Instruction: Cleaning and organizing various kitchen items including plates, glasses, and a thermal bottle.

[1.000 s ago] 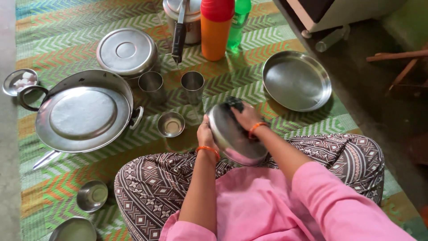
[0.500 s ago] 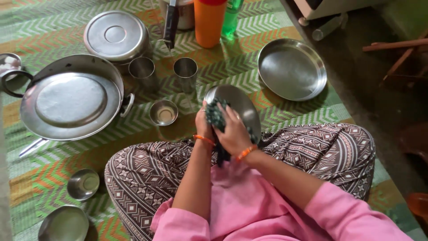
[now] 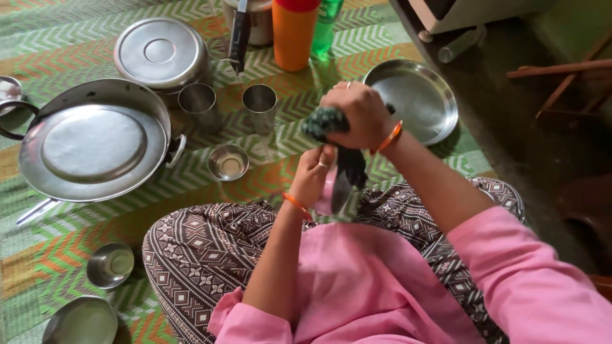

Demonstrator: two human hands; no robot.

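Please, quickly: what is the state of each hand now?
Left hand: closed on the steel plate's edge.
Right hand: closed on the dark green cloth.

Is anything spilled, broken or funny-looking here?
Nothing looks spilled or broken. The one odd bit: a dark-handled tool leans off the steel container at the top. The right hand bunches a dark green cloth, and the left hand steadies a steel dish turned on edge.

Right hand (image 3: 357,114) clenched around a dark green cloth (image 3: 324,121), raised over the lap; left hand (image 3: 313,172) just below, gripping a steel plate (image 3: 341,185) held edge-on. Far left on the woven mat (image 3: 76,51): lidded pan (image 3: 95,146), two steel tumblers (image 3: 197,102), small bowl (image 3: 228,162). Far right: empty steel plate (image 3: 421,99).
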